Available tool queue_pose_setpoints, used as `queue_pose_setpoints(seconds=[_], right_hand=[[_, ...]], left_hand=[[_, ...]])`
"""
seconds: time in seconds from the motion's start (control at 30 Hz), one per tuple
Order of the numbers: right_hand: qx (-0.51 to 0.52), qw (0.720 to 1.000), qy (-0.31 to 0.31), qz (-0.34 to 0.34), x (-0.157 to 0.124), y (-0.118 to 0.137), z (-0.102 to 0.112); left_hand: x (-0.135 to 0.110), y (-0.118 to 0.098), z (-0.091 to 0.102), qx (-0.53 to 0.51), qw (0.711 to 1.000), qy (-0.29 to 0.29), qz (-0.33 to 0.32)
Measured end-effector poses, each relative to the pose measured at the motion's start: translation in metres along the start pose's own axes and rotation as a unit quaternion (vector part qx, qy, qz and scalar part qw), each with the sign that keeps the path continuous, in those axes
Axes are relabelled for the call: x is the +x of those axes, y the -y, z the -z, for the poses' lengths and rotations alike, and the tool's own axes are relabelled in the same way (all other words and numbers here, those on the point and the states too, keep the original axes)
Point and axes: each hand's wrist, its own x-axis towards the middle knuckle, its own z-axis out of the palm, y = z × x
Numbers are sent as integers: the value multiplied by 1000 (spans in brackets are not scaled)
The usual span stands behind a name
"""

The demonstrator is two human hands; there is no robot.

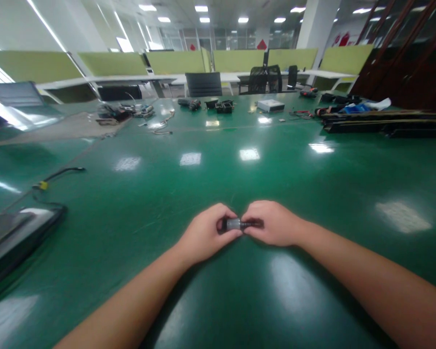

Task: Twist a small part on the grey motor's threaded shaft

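Observation:
Both my hands meet low over the green table (218, 160), fingers curled around one small dark cylindrical part with a grey metal section (236, 224). My left hand (207, 233) grips its left end, thumb on top. My right hand (272, 224) pinches its right, darker end. Most of the part is hidden by my fingers. Both forearms rest close to the table surface.
A flat dark device (14, 235) with a black cable (58, 174) lies at the left edge. Far across the table lie tools and parts, a white box (271, 105) and long dark bars (381, 123). Green partitions and office chairs stand behind.

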Motion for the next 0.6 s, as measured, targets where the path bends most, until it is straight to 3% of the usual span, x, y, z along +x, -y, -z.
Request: queue_pose_setpoints(seconds=[0.6], right_hand=[[-8, 1000, 3, 11, 0, 2, 0]], left_hand=[[-1, -3, 3, -4, 1000, 4, -2]])
